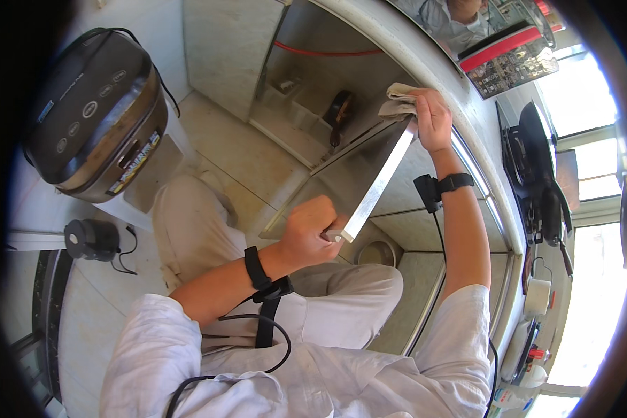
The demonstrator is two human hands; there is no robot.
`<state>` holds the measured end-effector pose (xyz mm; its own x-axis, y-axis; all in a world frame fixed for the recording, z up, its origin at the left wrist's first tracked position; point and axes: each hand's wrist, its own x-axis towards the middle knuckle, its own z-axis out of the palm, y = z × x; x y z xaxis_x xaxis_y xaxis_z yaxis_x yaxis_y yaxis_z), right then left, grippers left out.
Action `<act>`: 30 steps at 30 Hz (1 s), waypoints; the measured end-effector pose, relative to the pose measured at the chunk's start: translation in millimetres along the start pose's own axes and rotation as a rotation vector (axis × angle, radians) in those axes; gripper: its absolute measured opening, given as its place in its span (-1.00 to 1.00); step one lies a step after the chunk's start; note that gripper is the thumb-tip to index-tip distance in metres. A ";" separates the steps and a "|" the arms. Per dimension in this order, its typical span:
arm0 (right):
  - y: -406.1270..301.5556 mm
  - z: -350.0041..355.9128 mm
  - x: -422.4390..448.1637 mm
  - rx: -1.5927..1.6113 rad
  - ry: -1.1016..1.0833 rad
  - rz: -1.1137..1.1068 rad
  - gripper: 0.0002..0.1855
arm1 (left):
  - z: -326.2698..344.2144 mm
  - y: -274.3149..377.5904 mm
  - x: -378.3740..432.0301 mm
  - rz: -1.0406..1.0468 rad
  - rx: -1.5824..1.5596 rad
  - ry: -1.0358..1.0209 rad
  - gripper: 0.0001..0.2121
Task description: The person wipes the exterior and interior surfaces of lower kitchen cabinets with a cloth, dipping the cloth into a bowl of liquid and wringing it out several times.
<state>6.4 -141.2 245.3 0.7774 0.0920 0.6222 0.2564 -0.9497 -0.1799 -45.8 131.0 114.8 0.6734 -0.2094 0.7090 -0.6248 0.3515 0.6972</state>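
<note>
A bright metal strip [379, 183] runs slantwise before me, apparently the edge of an open cabinet door [339, 180]. My left hand [313, 230] is curled around the strip's near end, fingers closed. At the far end, my right hand [432, 117] holds a folded beige cloth [398, 102], up by the countertop's edge. The cloth touches or nearly touches the strip; the exact contact is hidden by my fingers. Beyond the door lies the open cabinet [313, 78], with a dark long-handled pan [338, 112] and pale plastic bins [305, 112] inside.
A rice cooker [96, 115] stands on a white stand at left. Below it is a small black appliance [91, 240] with a cord. A round bowl [376, 253] sits near my knee. The countertop [507, 209] curves along the right, with a wok [535, 136] on the stove.
</note>
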 end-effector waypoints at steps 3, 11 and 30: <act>-1.7 2.4 1.2 -0.013 0.012 0.003 -0.78 | -4.1 -1.2 1.5 -0.021 -0.030 -0.007 -0.75; -42.4 12.9 -32.5 0.121 0.123 0.263 -0.78 | -8.5 -6.5 7.3 -0.041 -0.050 -0.039 -0.69; -28.2 30.3 -34.7 0.219 0.432 0.398 -0.75 | 0.3 6.3 2.9 -0.051 -0.034 -0.054 -0.72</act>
<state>-10.4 -108.6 205.7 0.5472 -0.4290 0.7187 0.1424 -0.7984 -0.5850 -47.9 132.3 121.3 0.6811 -0.2768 0.6779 -0.5757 0.3696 0.7294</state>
